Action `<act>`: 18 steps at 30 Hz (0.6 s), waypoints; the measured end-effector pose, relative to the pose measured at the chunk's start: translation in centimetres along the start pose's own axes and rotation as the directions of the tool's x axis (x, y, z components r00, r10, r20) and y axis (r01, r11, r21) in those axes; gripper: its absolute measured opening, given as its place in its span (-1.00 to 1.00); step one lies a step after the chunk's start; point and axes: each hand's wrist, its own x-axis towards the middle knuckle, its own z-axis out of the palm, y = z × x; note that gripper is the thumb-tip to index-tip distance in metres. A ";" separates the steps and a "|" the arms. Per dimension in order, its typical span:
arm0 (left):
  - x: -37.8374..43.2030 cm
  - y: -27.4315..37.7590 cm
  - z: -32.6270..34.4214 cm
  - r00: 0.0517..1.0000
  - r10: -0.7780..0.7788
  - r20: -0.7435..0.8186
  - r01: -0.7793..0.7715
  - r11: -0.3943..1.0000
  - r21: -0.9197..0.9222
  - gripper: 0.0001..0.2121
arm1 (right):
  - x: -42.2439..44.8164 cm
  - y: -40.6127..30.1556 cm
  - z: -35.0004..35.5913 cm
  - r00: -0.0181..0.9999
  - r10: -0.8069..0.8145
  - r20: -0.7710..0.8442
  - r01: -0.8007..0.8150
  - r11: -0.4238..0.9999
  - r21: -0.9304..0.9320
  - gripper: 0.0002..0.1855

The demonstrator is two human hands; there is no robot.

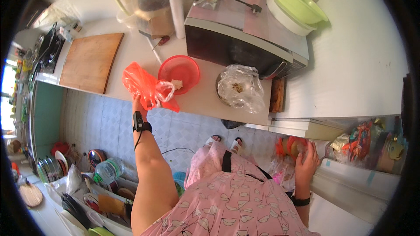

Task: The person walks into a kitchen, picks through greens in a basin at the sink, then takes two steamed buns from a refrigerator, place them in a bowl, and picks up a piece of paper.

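My left hand (139, 102) is at the counter's front edge, shut on a red plastic bag (139, 80), which hides most of the fingers. The bag's handles overlap the left rim of a red plastic basin (187, 68). A pale, crumpled lump (177, 84) lies in the basin by those handles. To the right, a round dish (219, 88) carries a clear plastic bag (244, 82) with small brownish bits in it. My right hand (307, 161) hangs low on the right, fingers partly spread, beside the refrigerator's open compartment; nothing is visible in its grasp.
A wooden cutting board (90, 60) lies left on the counter. Behind the basin are a red-handled tool (163, 40) and an upright white roll (176, 11). A microwave oven (236, 44) stands behind the dish, green and white basins (300, 3) on top. Crowded storage bins (108, 193) stand lower left.
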 end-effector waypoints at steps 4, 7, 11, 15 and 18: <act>3.4 0.9 3.2 0.995 -0.018 0.103 0.024 0.998 -0.061 -0.62 | -0.8 -0.4 -0.5 1.000 0.015 -0.001 -0.015 0.999 0.044 -0.46; 4.4 2.2 3.3 0.995 -0.087 0.047 0.087 0.996 0.009 -0.58 | -2.0 0.7 -0.2 1.000 0.015 0.012 -0.016 0.999 0.042 -0.46; 4.5 0.1 3.2 0.992 -0.122 0.013 0.121 0.991 0.050 -0.62 | -1.6 1.3 -1.1 0.999 -0.044 0.014 0.044 0.999 -0.028 -0.51; 2.5 -3.8 3.8 0.982 -0.165 -0.096 0.175 0.979 0.102 -0.65 | -2.9 3.8 0.6 0.999 0.043 -0.025 -0.044 0.998 -0.035 -0.55; 0.0 -6.7 3.7 0.967 -0.179 -0.183 0.209 0.965 0.160 -0.67 | -3.6 5.7 1.6 0.993 0.109 -0.039 -0.111 0.993 -0.041 -0.57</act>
